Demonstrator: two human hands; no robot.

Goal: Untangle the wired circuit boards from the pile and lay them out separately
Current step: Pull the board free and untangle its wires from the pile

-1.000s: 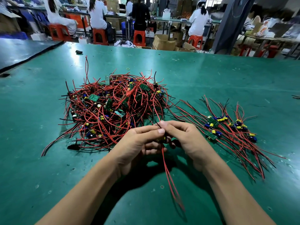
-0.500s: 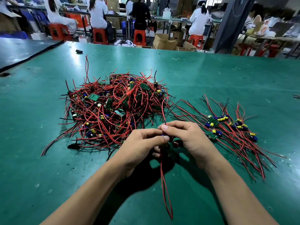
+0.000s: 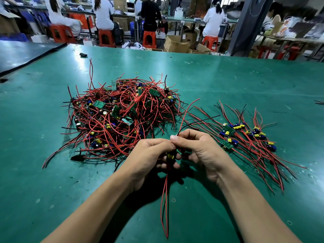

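Observation:
A tangled pile (image 3: 119, 116) of small green circuit boards with red and black wires lies on the green table (image 3: 228, 81), left of centre. Several separated boards (image 3: 245, 137) lie spread out to the right, wires trailing toward me. My left hand (image 3: 150, 155) and my right hand (image 3: 199, 148) meet just in front of the pile, both holding one wired board (image 3: 170, 156); its yellow capacitor shows between my fingers. Red and black wires hang down from it, and two more rise up from my right fingers.
A small black object (image 3: 83, 54) and a yellow ring (image 3: 136, 73) lie on the far part of the table. A dark mat (image 3: 21, 53) borders the far left. Beyond the table, people sit on orange stools at benches among cardboard boxes.
The held board's upper wires have come free of the pile and now stick up to the right. The lower wires swung from slanting right to hanging straight down.

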